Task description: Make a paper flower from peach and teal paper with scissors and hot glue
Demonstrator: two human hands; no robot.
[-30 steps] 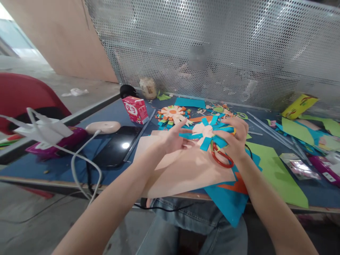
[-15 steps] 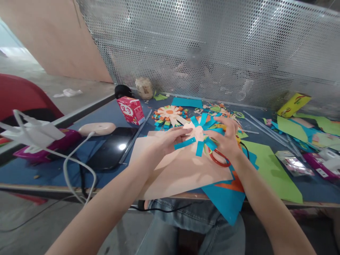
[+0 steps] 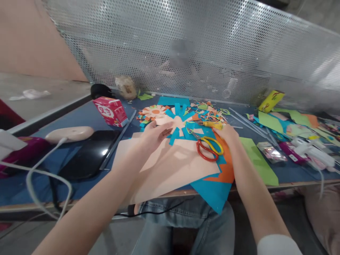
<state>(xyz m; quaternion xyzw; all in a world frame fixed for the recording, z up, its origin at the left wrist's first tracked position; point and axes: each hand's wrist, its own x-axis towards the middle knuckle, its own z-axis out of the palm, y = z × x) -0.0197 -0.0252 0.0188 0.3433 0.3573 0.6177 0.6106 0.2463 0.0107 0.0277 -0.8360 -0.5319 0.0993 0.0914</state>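
At the centre of the frame, the left hand [image 3: 154,136] pinches the left edge of the blue flower [image 3: 178,124]. Right of centre, the right hand [image 3: 227,136] is at the yellow tool [image 3: 212,124]; whether it grips it, I cannot tell. Between the hands, scissors [image 3: 202,141] lie partly over peach paper [image 3: 170,166].

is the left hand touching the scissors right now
Apart. The head view shows peach paper between the left hand and the scissors.
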